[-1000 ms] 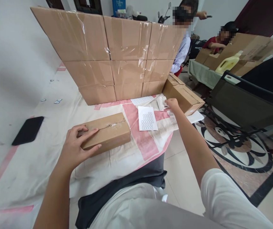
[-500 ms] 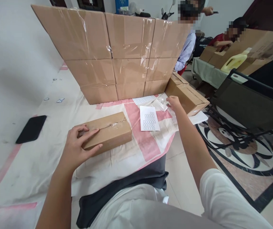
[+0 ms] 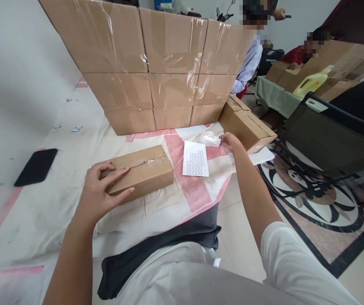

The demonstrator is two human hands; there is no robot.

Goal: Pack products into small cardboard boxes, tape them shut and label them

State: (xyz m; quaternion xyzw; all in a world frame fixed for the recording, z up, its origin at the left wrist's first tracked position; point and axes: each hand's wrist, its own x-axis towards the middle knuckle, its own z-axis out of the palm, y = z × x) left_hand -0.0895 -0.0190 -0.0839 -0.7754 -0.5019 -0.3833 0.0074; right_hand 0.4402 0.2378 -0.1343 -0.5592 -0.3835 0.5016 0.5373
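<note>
A closed cardboard box (image 3: 146,169) with tape along its top lies on the cloth-covered table (image 3: 156,212). My left hand (image 3: 104,186) rests on the box's left end, fingers spread over its top and near side. Off to the right, my right hand (image 3: 229,140) has its fingers pinched together at the edge of a crumpled white piece (image 3: 209,138); what is between the fingertips is too small to make out. Just left of that hand is a white sheet (image 3: 195,159) printed with rows of small rectangles.
A taped wall of stacked cardboard boxes (image 3: 172,55) stands at the back. Another box (image 3: 248,123) sits at the right. A black flat object (image 3: 36,167) lies at the left. Two people are beyond, near a yellow jug (image 3: 312,82) and a dark chair (image 3: 331,131).
My right hand has shifted slightly downward by the crumpled white piece, its fingertips now closer together. My left hand stays on the box. The whole view has shifted a little.
</note>
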